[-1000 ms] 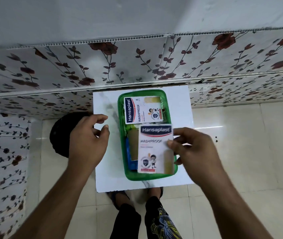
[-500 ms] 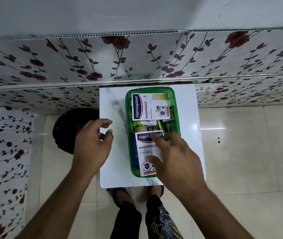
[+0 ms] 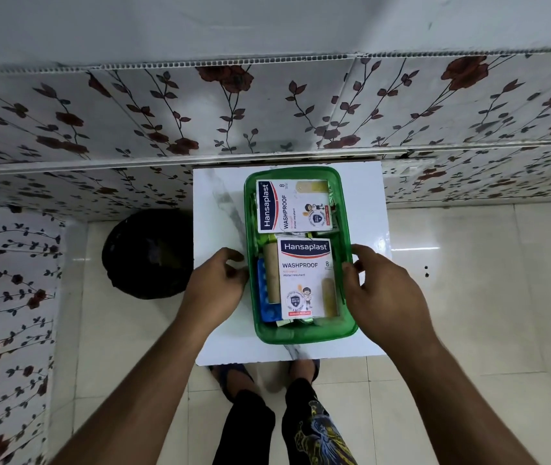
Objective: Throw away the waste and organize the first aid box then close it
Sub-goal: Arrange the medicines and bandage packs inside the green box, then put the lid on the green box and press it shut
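A green first aid box (image 3: pixel 301 332) stands open on a small white table (image 3: pixel 220 209). Inside it lie two white Hansaplast plaster packs, one at the far end (image 3: pixel 292 206) turned sideways and one nearer me (image 3: pixel 306 276). Beside the near pack lie a tan bandage roll (image 3: pixel 271 273) and a blue item (image 3: pixel 264 297). My left hand (image 3: pixel 215 283) rests against the box's left wall, fingers curled, holding nothing. My right hand (image 3: pixel 385 290) touches the right rim with its fingers apart. No lid is in view.
A black waste bin (image 3: pixel 146 253) stands on the floor left of the table. A flowered wall panel runs behind the table and along the left. Glossy floor tiles lie to the right. My feet (image 3: pixel 267 374) are under the table's near edge.
My right hand laid the near plaster pack in the box, let go and drew back to the right rim. My left hand moved right to the box's left wall.
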The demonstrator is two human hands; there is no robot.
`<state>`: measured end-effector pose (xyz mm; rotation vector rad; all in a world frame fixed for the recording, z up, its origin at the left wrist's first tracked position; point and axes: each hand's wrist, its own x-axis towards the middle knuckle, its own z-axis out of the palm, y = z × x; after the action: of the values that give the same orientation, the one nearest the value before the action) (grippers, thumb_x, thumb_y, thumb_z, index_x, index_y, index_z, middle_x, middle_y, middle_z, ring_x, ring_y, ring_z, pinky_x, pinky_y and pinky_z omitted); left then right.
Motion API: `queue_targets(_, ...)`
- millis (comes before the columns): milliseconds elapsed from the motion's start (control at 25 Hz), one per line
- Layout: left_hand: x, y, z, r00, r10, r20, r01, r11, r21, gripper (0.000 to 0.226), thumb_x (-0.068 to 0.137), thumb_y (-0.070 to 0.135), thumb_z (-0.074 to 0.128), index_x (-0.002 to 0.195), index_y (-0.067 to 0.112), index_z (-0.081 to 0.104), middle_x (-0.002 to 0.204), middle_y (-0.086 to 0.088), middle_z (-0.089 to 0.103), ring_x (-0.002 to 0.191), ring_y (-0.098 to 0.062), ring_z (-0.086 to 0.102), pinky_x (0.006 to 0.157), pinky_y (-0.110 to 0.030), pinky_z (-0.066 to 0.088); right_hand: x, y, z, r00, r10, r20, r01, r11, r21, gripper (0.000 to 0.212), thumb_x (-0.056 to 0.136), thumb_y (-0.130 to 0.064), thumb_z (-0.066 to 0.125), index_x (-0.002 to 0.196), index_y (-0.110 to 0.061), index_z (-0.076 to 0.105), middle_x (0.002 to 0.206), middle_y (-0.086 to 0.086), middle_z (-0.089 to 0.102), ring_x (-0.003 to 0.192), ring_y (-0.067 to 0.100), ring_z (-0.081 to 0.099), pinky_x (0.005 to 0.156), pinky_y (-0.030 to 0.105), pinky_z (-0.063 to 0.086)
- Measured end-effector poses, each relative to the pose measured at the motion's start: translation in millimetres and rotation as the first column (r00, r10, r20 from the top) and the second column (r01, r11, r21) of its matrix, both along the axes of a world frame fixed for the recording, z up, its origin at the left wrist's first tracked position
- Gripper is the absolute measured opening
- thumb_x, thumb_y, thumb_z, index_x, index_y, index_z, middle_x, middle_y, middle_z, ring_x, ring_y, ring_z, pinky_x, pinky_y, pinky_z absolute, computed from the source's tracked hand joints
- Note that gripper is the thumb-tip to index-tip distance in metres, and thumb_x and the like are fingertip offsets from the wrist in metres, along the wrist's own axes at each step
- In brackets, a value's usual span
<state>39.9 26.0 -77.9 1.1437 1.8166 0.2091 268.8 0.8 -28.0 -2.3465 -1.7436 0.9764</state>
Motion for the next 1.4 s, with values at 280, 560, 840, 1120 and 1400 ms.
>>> queue_targets(280, 12.6, 11.9, -4.2, 0.996, -0.033, -0.082, 0.035, 0.999, 0.012, 0.016, 0.088, 0.03, 0.054, 0.095, 0.022, 0.066, 0.088, 0.002, 0.068, 0.082, -0.021, 0.063, 0.073, -0.033, 0.051, -4.1, 3.7, -6.7, 0.995, -0.033, -0.094, 0.043, 0.993, 0.106, 0.015, 0.094, -0.014, 0.042, 0.09, -0.01, 0.055, 0.068, 0.004, 0.058, 0.059, 0.029, 0.049, 0.053, 0.033, 0.031)
queue_targets(560, 25.1, 16.5, -4.2, 0.976, -0.063, -0.207, 0.06, 0.998, -0.022, 0.023, 0.084, 0.026, 0.057, 0.062, 0.018, 0.059, 0.063, 0.004, 0.057, 0.063, -0.019, 0.054, 0.06, -0.03, 0.045, 16.1, -6.0, 19.0, 0.942, -0.212, -0.26, 0.256, 0.955, 0.15, 0.017, 0.097, -0.011, 0.044, 0.087, -0.014, 0.057, 0.063, -0.002, 0.061, 0.058, 0.018, 0.055, 0.056, 0.039, 0.044)
queue_targets(840, -2.9, 11.8, 54.2, 0.972, 0.13, -0.194, -0.11, 0.987, 0.113, 0.022, 0.078, 0.024, 0.064, 0.067, 0.01, 0.053, 0.064, -0.005, 0.061, 0.06, -0.021, 0.059, 0.052, -0.031, 0.043, 38.8, -11.6, 22.4, 0.921, -0.287, -0.265, 0.328, 0.936, 0.126, 0.018, 0.094, -0.009, 0.048, 0.083, -0.017, 0.06, 0.061, -0.002, 0.06, 0.057, 0.013, 0.053, 0.051, 0.031, 0.041)
queue_targets(1120, -0.8, 0.3, 137.7, 0.957, 0.153, -0.246, -0.046, 0.919, 0.392, 0.032, 0.074, 0.022, 0.062, 0.055, 0.014, 0.038, 0.048, -0.001, 0.042, 0.043, -0.019, 0.041, 0.045, -0.027, 0.031, -11.3, -15.4, -3.8, 0.943, -0.183, -0.277, 0.203, 0.978, 0.046, 0.015, 0.094, -0.017, 0.047, 0.098, -0.016, 0.061, 0.076, 0.001, 0.068, 0.065, 0.026, 0.061, 0.059, 0.037, 0.049)
queue_targets(1400, 73.0, -6.2, 118.3, 0.829, -0.121, -0.546, 0.345, 0.879, 0.329, 0.027, 0.079, 0.043, 0.059, 0.071, 0.019, 0.05, 0.068, 0.004, 0.058, 0.051, -0.025, 0.052, 0.045, -0.026, 0.026, -15.8, -14.2, -14.7, 0.842, -0.295, -0.452, 0.276, 0.955, -0.109, 0.027, 0.088, -0.037, 0.063, 0.115, -0.03, 0.066, 0.091, -0.013, 0.073, 0.065, 0.007, 0.07, 0.064, 0.033, 0.056)
